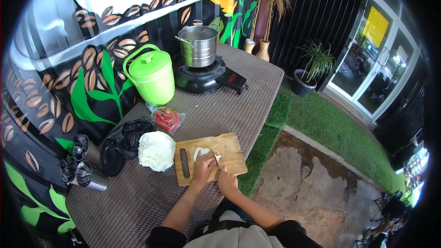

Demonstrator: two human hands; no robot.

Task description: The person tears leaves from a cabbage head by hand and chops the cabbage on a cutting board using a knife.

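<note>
I see red lettering [231, 78] on the round black stove [197, 79]. On the rectangular wooden board [229, 144], the left hand [203, 167] touches a flat white slice [197, 152], grip unclear; the right hand [227, 182] clenches a mostly hidden knife [218, 162].

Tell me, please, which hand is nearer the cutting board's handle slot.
Left. The left hand is to the right of the handle slot; the right hand is farther right, at the near edge of the wooden cutting board.

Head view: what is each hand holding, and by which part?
Right hand: a knife, apparently by its handle, which the hand hides. Left hand: on a white piece; whether gripped, I cannot tell.
</note>
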